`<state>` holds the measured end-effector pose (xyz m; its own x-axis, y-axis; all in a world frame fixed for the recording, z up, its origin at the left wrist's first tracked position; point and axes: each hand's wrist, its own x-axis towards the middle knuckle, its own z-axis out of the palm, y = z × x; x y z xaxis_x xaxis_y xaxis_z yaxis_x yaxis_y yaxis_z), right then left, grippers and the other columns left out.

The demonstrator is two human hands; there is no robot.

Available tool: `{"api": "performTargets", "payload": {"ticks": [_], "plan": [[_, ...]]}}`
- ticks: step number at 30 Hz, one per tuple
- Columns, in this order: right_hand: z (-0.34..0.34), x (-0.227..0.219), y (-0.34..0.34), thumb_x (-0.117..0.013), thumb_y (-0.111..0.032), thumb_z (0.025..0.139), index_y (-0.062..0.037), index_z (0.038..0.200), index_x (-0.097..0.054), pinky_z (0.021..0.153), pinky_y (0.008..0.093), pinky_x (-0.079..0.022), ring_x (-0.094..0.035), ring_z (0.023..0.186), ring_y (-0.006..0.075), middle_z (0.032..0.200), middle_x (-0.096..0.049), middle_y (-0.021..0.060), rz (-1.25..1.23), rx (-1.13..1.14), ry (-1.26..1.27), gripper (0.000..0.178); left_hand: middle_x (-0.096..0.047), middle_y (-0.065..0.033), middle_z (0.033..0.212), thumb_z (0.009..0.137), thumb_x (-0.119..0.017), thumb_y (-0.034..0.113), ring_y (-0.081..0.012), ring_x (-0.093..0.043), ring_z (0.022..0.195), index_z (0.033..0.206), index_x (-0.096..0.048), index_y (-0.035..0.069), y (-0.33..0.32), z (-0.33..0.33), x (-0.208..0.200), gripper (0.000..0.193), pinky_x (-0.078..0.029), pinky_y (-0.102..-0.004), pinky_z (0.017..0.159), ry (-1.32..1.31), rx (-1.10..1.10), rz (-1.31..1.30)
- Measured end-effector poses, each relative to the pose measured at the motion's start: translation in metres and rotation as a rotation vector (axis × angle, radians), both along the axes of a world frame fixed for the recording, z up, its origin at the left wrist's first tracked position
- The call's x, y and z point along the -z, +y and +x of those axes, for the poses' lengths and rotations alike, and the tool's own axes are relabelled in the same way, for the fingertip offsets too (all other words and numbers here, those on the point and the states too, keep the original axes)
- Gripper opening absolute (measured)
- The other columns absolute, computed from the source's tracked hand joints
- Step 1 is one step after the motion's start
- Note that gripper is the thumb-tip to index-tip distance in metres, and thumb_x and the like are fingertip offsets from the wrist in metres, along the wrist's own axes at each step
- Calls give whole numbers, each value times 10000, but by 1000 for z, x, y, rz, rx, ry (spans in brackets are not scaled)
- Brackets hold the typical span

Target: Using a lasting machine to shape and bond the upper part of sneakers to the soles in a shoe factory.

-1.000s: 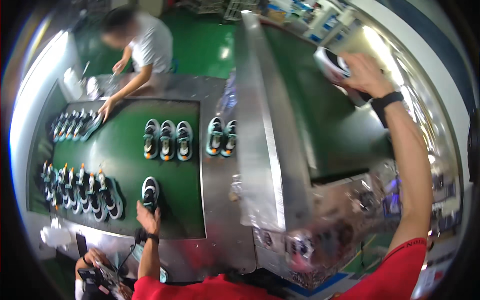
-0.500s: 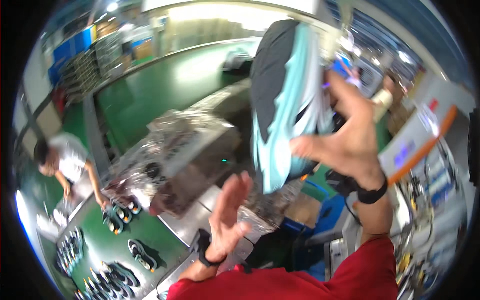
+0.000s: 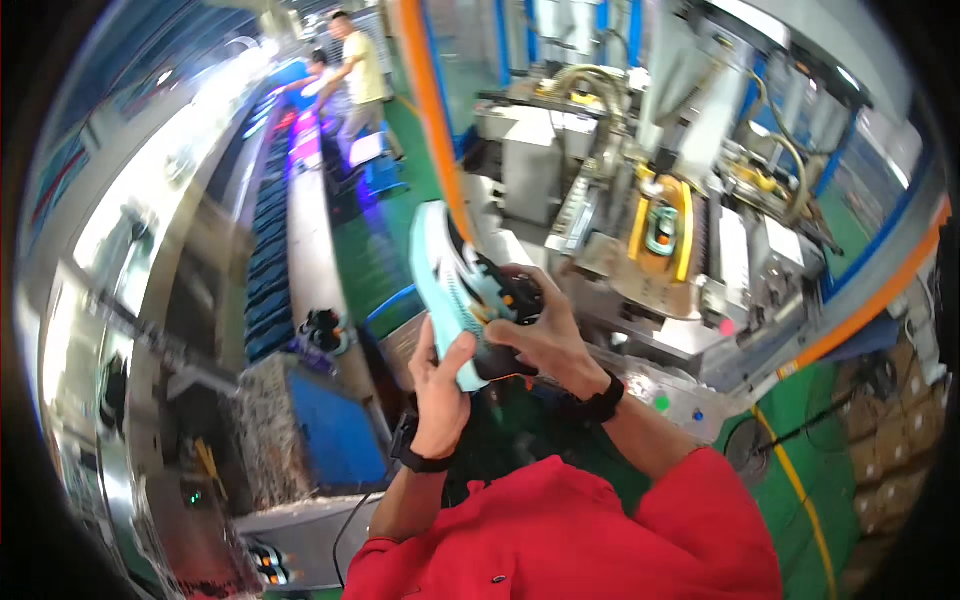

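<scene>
A light teal, white and black sneaker (image 3: 440, 265) is held up in front of me, tilted, with one end pointing away and its thick sole toward the left. My left hand (image 3: 440, 395) is closed round the sole side at the near end, thumb along its edge. Wrapped over the dark upper on the other side is my right hand (image 3: 548, 335), its thumb pressed on the shoe and its other fingers partly hidden. Both wrists carry black bands.
Ahead on the right stands a machine (image 3: 535, 160) with a similar shoe (image 3: 660, 230) between yellow guides. A conveyor line (image 3: 318, 240) runs away on the left, another dark shoe (image 3: 322, 330) at its near end. Two people (image 3: 355, 75) stand farther off. An orange-edged frame (image 3: 425, 95) rises ahead.
The view has swung right, from the green belt toward the machine. My left hand, apart and open before, now grips the shoe too. The shoe is lower and turned.
</scene>
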<state>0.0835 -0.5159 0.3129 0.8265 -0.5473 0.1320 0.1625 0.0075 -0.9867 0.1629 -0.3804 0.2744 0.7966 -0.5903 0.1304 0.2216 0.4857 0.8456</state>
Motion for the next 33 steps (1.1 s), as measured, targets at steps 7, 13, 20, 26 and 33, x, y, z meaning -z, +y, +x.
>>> {"api": "performTargets", "payload": {"ticks": [7,13,20,26,33], "plan": [[-121,64,-157,-740,-46,683,-14,1234,-545,867,281,-486,-594,947,143,1097,-615,61,-131,626,-6,585,-531,-77,1290,977,-555,338,-112,-522,1043,1466,-287,-64,-210,-28,48,688,-435,-288,900,-151,535,231],[-210,71,-212,-663,-26,710,0,1226,-550,882,289,-472,-593,946,155,1069,-619,80,-118,972,78,529,-631,-181,1020,828,-701,466,-239,-599,919,1034,-563,-87,-415,-27,117,606,-469,-375,799,-608,194,571],[-270,81,-223,-618,25,703,23,1230,-537,929,299,-447,-564,1007,182,1149,-573,94,-135,1391,188,533,-512,-315,1309,715,-762,399,-413,-553,1171,1401,-289,-127,-556,-31,170,986,-448,-436,1003,-682,331,942],[-269,67,-257,-642,-29,746,30,1226,-550,889,289,-460,-568,976,162,1093,-602,94,-196,1423,389,492,-599,-298,1137,740,-618,102,-446,-579,1095,1179,-457,-63,-584,-23,193,497,-465,-473,959,-677,235,1002],[-192,37,-431,-763,-226,689,53,1053,-607,648,320,-516,-626,753,175,872,-660,116,-261,997,649,485,-688,-82,959,802,-727,93,-187,-676,792,1017,-657,0,-432,1,114,244,-560,-363,604,433,794,462]]}}
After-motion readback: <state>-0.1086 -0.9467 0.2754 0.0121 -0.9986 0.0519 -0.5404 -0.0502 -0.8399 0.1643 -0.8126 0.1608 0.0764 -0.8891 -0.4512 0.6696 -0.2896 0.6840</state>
